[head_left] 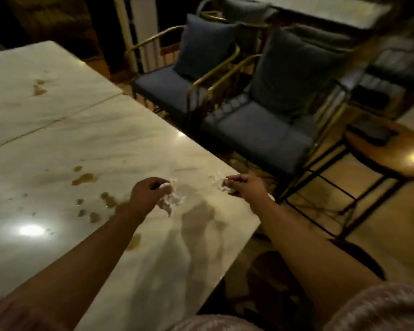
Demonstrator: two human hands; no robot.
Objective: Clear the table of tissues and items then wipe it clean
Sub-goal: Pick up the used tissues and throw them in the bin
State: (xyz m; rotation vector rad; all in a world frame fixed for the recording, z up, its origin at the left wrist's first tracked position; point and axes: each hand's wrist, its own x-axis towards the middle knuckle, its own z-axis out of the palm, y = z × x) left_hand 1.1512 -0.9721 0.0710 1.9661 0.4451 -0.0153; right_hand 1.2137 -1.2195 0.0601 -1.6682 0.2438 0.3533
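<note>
A pale marble table (86,130) fills the left half of the view. My left hand (148,192) grips a crumpled white tissue (171,199) just above the table top, part of it hanging below my fingers. My right hand (246,186) pinches a second crumpled tissue (225,185) at the table's right edge. Brown spill stains (85,178) lie on the marble to the left of my left hand, with more stains (39,88) farther back.
Two blue cushioned armchairs (261,130) with gold frames stand close to the table's right side. A round wooden side table (392,158) stands at the far right on a wooden floor. Another pale table (320,8) is at the back.
</note>
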